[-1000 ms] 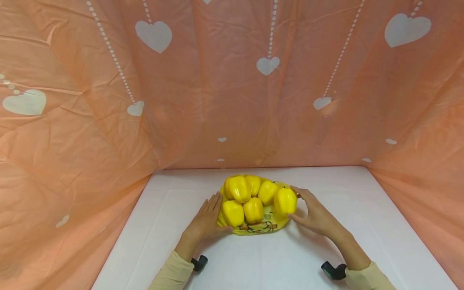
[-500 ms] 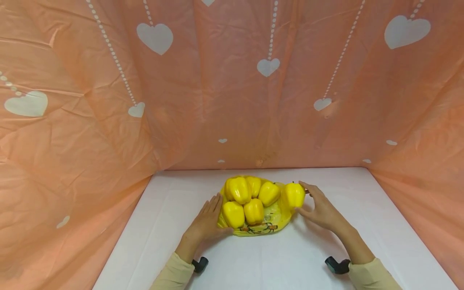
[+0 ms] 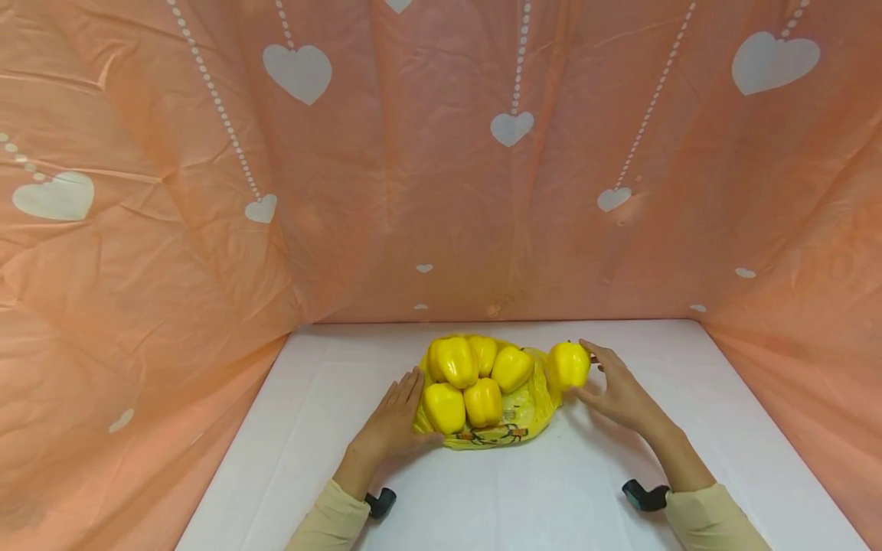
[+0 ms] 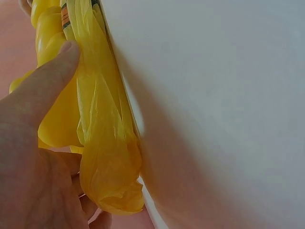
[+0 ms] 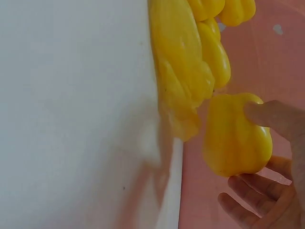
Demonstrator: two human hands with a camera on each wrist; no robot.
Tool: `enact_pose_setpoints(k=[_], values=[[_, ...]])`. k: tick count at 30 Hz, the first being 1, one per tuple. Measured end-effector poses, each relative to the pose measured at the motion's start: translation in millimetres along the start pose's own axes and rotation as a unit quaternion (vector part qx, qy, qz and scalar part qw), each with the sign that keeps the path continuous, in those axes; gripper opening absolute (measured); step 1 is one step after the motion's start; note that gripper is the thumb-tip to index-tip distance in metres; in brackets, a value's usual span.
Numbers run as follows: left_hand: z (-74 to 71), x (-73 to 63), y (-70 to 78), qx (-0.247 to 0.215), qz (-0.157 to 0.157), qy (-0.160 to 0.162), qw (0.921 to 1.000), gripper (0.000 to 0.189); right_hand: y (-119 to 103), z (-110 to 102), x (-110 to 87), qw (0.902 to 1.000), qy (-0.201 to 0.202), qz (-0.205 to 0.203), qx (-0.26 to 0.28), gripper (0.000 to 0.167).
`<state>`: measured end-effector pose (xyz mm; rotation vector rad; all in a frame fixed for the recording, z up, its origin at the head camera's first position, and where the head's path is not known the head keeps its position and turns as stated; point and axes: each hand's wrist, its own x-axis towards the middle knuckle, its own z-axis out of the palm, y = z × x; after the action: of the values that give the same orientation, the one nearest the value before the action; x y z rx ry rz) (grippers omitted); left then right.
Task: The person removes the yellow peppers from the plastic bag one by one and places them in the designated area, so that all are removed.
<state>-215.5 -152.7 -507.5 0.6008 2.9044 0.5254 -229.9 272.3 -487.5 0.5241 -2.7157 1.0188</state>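
Observation:
Several glossy yellow bell peppers sit bunched on a crumpled yellow plastic bag with a printed picture near its front edge. My left hand lies along the bag's left side, fingers straight and thumb at the front. In the left wrist view its thumb touches the bag and peppers. At the bag's right end, my right hand holds a single yellow bell pepper between thumb and fingers. The right wrist view shows that pepper raised off the table, apart from the others.
A white table lies under everything. Peach curtains with white hearts hang behind and on both sides. Black wrist devices sit by both sleeves.
My right hand has moved to the right and slightly back with its bell pepper, which has come away from the bag's right end. The left hand has stayed in place.

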Motion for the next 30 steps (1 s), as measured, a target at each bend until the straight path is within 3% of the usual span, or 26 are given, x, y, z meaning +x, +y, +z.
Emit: enact_pose_setpoints(k=[10, 22, 30], values=[[-0.4, 0.8, -0.3, -0.001, 0.000, -0.002, 1.0000, 0.121, 11.5, -1.3, 5.4, 0.9992, -0.017, 0.036, -0.002, 0.088], [0.4, 0.0, 0.8, 0.002, 0.000, -0.004, 1.0000, 0.119, 30.3, -3.0, 11.3, 0.9993, -0.013, 0.033, -0.012, 0.087], [-0.2, -0.1, 1.3, 0.005, -0.005, -0.008, 0.9999, 0.120, 33.3, -6.6, 15.0, 0.9959, -0.040, 0.080, -0.014, 0.092]])
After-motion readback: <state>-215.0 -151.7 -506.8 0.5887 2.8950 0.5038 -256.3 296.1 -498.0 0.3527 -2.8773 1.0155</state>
